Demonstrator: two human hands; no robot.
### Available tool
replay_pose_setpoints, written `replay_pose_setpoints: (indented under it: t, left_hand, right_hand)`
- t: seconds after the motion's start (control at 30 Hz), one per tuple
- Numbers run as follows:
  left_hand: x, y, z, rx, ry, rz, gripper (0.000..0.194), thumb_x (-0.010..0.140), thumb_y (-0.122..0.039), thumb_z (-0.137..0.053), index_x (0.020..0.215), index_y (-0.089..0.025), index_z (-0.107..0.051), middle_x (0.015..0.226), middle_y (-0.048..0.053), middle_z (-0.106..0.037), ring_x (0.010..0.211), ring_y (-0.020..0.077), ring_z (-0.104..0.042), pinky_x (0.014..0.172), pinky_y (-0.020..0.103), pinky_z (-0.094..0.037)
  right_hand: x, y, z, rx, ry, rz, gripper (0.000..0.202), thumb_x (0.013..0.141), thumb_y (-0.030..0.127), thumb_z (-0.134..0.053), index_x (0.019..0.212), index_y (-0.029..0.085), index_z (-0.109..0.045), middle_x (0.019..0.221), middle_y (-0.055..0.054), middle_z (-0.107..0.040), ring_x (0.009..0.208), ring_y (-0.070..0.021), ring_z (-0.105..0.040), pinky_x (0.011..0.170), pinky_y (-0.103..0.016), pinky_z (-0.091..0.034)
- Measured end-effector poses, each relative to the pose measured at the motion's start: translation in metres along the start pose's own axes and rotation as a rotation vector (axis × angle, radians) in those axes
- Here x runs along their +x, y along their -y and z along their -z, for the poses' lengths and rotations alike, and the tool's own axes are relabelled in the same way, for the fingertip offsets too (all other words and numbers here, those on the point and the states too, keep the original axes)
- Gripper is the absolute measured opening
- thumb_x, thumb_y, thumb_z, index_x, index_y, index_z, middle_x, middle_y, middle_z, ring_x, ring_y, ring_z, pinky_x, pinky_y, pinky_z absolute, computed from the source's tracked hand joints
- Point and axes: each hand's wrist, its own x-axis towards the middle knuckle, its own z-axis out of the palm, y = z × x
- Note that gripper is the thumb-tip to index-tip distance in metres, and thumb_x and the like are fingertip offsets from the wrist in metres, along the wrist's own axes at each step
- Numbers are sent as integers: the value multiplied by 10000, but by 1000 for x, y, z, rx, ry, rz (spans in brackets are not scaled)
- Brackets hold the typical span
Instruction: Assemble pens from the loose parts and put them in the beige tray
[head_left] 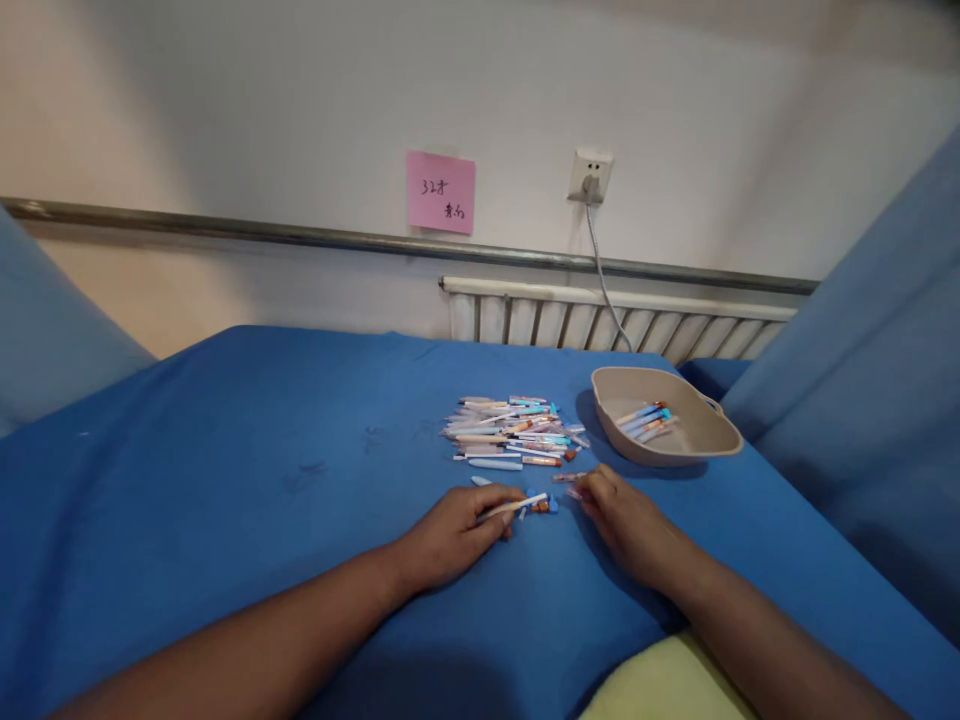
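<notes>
The left hand pinches a pale pen, perhaps to leave its end free, above small blue and brown pieces cluttering the gap. The pen pile lies beyond, seemingly within reach; the right hand grips a pinkish piece, near the tan basket holding more pens.

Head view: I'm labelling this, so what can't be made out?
In the head view:
Left hand: palm hidden by its back.
Pinkish pieces: ends covered by right hand.
Pen pile: lower pens covered by upper ones.
Yellow-green cloth: cut off by bottom edge.
</notes>
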Motion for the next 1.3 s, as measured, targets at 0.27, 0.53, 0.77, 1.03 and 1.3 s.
replay_pose_setpoints:
  t: [0.27, 0.53, 0.77, 1.03, 1.3]
  left_hand:
    - [0, -1, -3, 148, 47, -77, 314, 924, -235, -393, 1178, -243, -577, 973, 12, -660, 876, 160, -583, 806, 234, -416]
    - [-5, -11, -9, 208, 101, -119, 289, 934, -249, -383, 1151, -236, -572, 1069, 26, -657, 962, 179, -588, 845, 246, -405]
    - [-9, -15, -14, 129, 51, 15, 192, 894, -316, -485, 1003, -198, -589, 768, -12, -645, 690, 137, -569, 636, 207, -407]
    - [-8, -8, -21, -277, 99, 234, 281, 838, -393, -550, 935, -133, -596, 797, 33, -648, 556, 97, -506, 475, 188, -409]
    - [-9, -14, -19, -153, 89, 139, 239, 860, -360, -526, 902, -150, -629, 760, 6, -635, 574, 87, -502, 528, 180, -402]
  right_hand:
    - [-5, 9, 5, 148, -39, 159, 185, 942, 192, -398, 1054, 206, -545, 1007, -78, -599, 967, -198, -558, 831, -330, -455]
    - [-8, 25, 5, 168, 33, 194, 193, 937, 174, -419, 1058, 220, -563, 993, -54, -602, 901, -174, -566, 782, -293, -458]
    - [-12, 34, 3, 194, 11, 222, 197, 940, 174, -418, 1064, 207, -567, 953, -58, -598, 849, -165, -562, 743, -277, -451]
    - [-15, 37, 6, 88, -30, 306, 233, 937, 166, -417, 1123, 185, -556, 980, -84, -611, 876, -184, -564, 740, -295, -465]
    - [-18, 37, 3, 57, -41, 311, 241, 916, 138, -435, 1119, 173, -559, 1003, -100, -613, 893, -195, -571, 759, -307, -478]
